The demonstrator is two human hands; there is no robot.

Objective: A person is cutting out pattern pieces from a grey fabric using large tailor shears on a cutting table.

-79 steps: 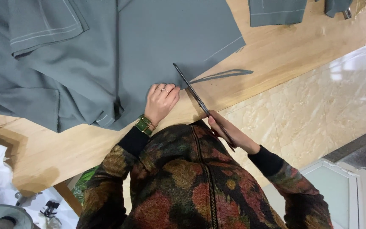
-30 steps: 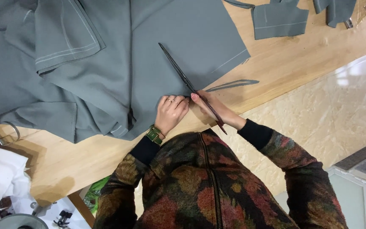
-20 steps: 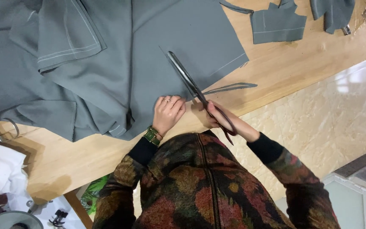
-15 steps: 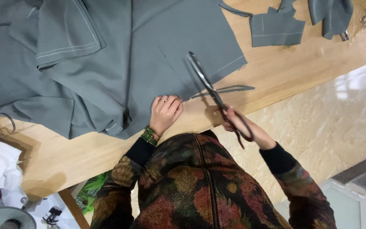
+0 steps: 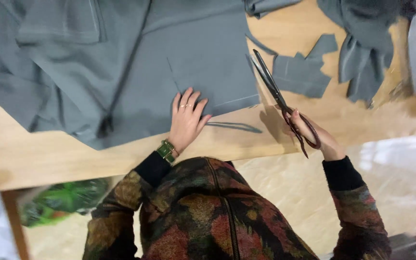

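The long dark-handled metal scissors [image 5: 279, 98] are now off the large grey fabric piece [image 5: 136, 67], lifted to its right with the right hand [image 5: 314, 137], where a second ago their blades lay across the cloth. The left hand [image 5: 186, 120] now lies flat with spread fingers on the cloth's lower edge, and a thin grey fabric strip [image 5: 234, 127] lies on the wooden counter [image 5: 49, 154] beside it.

Matt grey-green cloth [image 5: 121, 62] with stitched seams lies on a smooth pale wooden bench [image 5: 34, 154]. The scissors [image 5: 278, 96] have dark metal blades and glossy dark handles.
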